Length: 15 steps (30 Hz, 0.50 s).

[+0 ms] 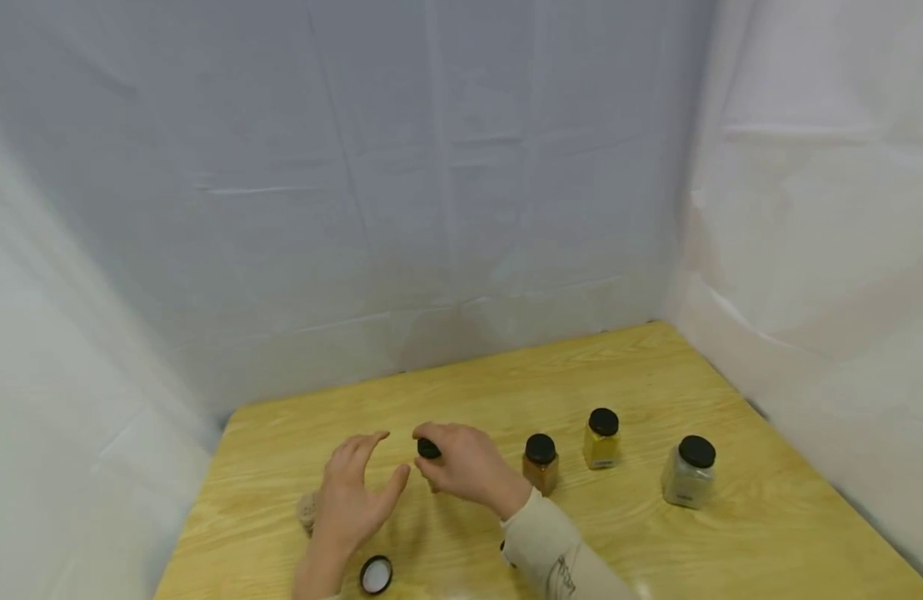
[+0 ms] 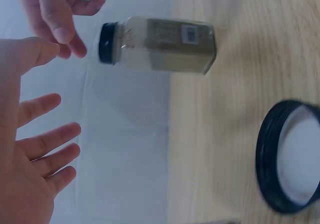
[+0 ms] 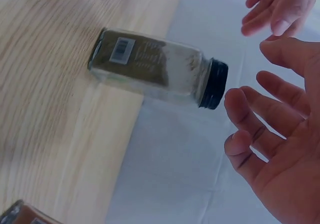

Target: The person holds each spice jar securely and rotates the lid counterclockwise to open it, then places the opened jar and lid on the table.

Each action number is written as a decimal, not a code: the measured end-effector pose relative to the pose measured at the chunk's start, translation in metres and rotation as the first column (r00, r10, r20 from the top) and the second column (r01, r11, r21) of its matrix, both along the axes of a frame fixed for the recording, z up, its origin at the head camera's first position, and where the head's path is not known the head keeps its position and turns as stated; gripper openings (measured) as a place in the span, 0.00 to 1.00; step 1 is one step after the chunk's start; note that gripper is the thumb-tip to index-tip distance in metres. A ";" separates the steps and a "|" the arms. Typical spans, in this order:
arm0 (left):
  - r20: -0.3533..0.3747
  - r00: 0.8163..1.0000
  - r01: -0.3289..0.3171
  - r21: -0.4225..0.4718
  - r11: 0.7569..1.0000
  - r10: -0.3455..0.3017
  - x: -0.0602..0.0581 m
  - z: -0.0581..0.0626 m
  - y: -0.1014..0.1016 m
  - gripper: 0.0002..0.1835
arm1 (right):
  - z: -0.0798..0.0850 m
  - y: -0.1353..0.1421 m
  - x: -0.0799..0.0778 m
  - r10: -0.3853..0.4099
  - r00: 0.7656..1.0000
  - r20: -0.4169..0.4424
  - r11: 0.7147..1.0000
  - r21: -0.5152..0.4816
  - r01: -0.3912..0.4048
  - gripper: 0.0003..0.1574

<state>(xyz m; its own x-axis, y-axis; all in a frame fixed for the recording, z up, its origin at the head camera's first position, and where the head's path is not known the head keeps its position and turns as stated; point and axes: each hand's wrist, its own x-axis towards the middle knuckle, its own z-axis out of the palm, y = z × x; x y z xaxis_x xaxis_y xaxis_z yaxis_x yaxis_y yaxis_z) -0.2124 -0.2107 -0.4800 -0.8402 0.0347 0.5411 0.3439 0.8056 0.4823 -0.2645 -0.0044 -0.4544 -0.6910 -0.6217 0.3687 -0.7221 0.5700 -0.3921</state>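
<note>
A square glass jar (image 3: pixel 145 64) of greenish-brown powder stands upright on the table, its black cap (image 2: pixel 106 43) on; in the head view the jar's body is hidden, and only the dark cap (image 1: pixel 428 448) shows. My right hand (image 1: pixel 461 462) is at the cap with fingers loosely bent, and both wrist views show a small gap between fingertips and cap. To the left of the jar my left hand (image 1: pixel 351 492) is held with thumb and fingers spread, holding nothing. An upturned black lid with a white inside (image 1: pixel 376 575) lies on the table near my left wrist.
Right of my hands stand black-capped jars: one brown (image 1: pixel 541 464), one yellow (image 1: pixel 602 440), one pale (image 1: pixel 688 475). Partly behind my left hand is a beige object (image 1: pixel 306 510). A dark item peeks from under my right sleeve. White sheeting (image 1: pixel 446 208) surrounds the wooden table (image 1: pixel 461 392).
</note>
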 end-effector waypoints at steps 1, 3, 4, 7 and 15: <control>0.014 1.000 0.004 -0.002 1.000 -0.004 -0.002 -0.001 0.002 0.27 | -0.001 0.001 -0.001 -0.007 1.000 -0.006 1.000 0.005 0.007 0.22; 0.036 0.999 0.007 -0.003 1.000 -0.007 -0.006 -0.005 0.005 0.28 | -0.002 0.003 -0.004 -0.021 1.000 -0.015 1.000 0.009 0.021 0.22; 0.049 0.999 0.005 -0.006 1.000 -0.005 -0.007 -0.007 0.006 0.28 | -0.003 0.003 -0.005 -0.029 0.999 -0.016 1.000 0.009 0.029 0.22; 0.078 0.997 -0.005 -0.021 1.000 0.007 -0.012 -0.015 0.010 0.29 | -0.008 0.005 -0.010 -0.040 0.999 -0.021 0.999 -0.005 0.039 0.21; 0.120 0.992 -0.019 -0.103 0.995 0.031 -0.021 -0.034 0.020 0.30 | -0.020 0.011 -0.017 -0.075 0.996 0.043 0.997 -0.005 0.076 0.21</control>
<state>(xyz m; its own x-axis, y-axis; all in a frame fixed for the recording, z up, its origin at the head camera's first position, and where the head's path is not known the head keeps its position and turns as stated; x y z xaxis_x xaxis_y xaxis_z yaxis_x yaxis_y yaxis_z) -0.2331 -0.1911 -0.5140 -0.9006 0.0624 0.4302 0.2672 0.8600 0.4348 -0.2818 0.0068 -0.4743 -0.7511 -0.5648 0.3417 -0.6595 0.6196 -0.4256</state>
